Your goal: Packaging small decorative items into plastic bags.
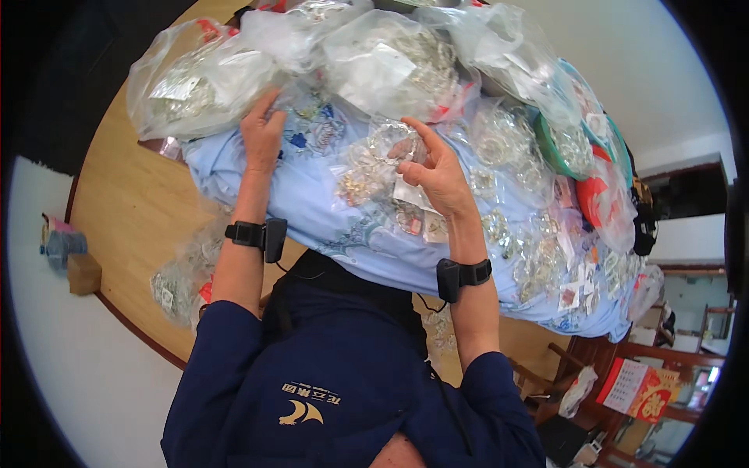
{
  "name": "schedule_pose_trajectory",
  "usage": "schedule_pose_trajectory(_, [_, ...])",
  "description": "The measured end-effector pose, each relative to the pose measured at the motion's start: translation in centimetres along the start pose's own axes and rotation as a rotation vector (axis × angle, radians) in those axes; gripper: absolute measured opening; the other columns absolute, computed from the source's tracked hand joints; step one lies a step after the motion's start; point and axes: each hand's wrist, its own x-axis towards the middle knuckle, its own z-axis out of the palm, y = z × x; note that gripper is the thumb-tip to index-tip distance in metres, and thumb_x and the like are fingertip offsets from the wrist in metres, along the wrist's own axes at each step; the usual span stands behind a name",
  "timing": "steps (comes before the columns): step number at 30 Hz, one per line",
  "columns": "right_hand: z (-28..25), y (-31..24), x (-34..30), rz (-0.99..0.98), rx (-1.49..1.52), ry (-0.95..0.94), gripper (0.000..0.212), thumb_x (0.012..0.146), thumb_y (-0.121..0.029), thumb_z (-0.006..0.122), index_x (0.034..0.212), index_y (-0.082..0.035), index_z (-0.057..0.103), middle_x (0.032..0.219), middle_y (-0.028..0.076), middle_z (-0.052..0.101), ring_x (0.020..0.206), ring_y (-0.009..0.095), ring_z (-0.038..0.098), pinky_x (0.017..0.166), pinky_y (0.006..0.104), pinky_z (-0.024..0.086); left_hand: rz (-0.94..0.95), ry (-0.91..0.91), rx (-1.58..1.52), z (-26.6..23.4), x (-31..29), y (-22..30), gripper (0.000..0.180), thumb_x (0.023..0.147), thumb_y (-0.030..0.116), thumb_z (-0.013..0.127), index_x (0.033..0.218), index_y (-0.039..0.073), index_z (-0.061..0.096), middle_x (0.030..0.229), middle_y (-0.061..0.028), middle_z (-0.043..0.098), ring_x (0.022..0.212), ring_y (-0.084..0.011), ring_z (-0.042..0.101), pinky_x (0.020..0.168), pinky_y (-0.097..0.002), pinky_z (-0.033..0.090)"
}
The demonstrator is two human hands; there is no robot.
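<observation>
My right hand point(441, 171) holds a small clear plastic bag with a bracelet point(380, 142) in it, raised over the table. Its thumb and index finger are spread at the bag's edge, and other fingertips show behind the plastic. At the left, my left hand point(264, 134) is against the edge of a large clear bag point(207, 90) packed with small bagged pieces. Its thumb and index finger stand apart; the remaining fingers are partly hidden. Below the raised bag, small packets of gold-coloured jewellery point(355, 187) lie on the light blue cloth point(312, 222).
More large stuffed plastic bags point(390, 66) line the table's far side. A green basin point(550, 144) and a red-edged bag point(605, 195) stand at the right. Several jewellery packets point(538, 265) cover the right part of the cloth. Another filled bag point(187, 273) sits low at the left.
</observation>
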Motion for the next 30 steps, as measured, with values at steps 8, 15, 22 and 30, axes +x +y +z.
schedule_pose_trajectory(8, [-0.8,-1.1,-3.3,-0.031,0.129,0.115,0.057,0.084,0.001,0.062,0.137,0.001,0.041,0.103,0.014,0.066,0.073,0.011,0.059,0.054,0.0198,0.042,0.09,-0.039,-0.022,-0.1,0.3,-0.1,0.038,0.076,0.005,0.058,0.113,-0.001,0.065,0.107,-0.0094,0.067,0.096,-0.0156,0.061,0.087,-0.0274,0.046])
schedule_pose_trajectory(15, [-2.0,-1.9,-6.0,-0.084,0.314,0.24,0.057,0.088,0.002,0.056,0.14,0.002,0.033,0.104,0.019,0.065,0.072,0.012,0.059,0.054,0.0191,0.042,0.185,-0.239,0.188,-0.1,-0.6,2.0,0.032,0.08,0.006,0.056,0.11,-0.003,0.064,0.11,-0.0126,0.066,0.102,-0.0222,0.061,0.093,-0.0303,0.044])
schedule_pose_trajectory(22, [-4.9,-2.6,-9.2,-0.293,0.166,0.526,0.061,0.089,0.0,0.055,0.143,0.002,0.027,0.102,0.02,0.065,0.069,0.011,0.057,0.053,0.0188,0.041,0.563,-0.373,0.556,1.6,-1.2,5.3,0.024,0.079,0.012,0.062,0.1,0.002,0.065,0.103,-0.0139,0.066,0.099,-0.0332,0.06,0.089,-0.0384,0.047])
schedule_pose_trajectory(30, [-9.6,-3.1,-14.6,-0.449,0.158,0.911,0.033,0.09,-0.002,0.056,0.122,0.001,0.049,0.096,0.016,0.067,0.062,0.007,0.052,0.048,0.0186,0.037,0.751,-0.466,0.584,2.0,-2.1,4.7,0.023,0.081,0.016,0.062,0.099,0.002,0.067,0.107,-0.0146,0.066,0.112,-0.0419,0.055,0.097,-0.0475,0.042])
